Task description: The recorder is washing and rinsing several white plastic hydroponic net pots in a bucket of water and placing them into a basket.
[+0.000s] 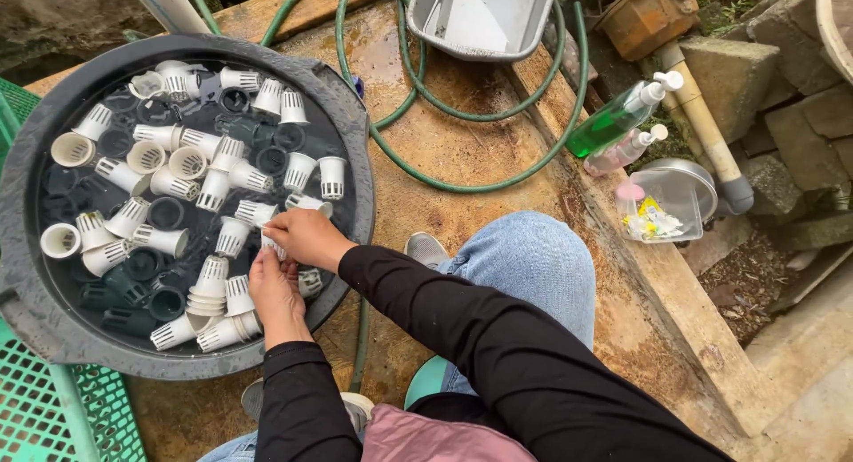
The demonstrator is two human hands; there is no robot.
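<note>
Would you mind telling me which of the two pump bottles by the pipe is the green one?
The larger bottle, lying farther from the person; the smaller bottle beside it is pinkish and clear.

Floating net cups (191, 164) crowd the tub (27, 275); wet boards (462, 151) open.

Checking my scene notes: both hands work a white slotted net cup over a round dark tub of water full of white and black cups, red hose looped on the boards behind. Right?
Nearly. The hose is green, not red; the head view shows it. The rest holds: left hand and right hand hold a white slotted net cup over the round dark tub of water with white and black cups.
</note>
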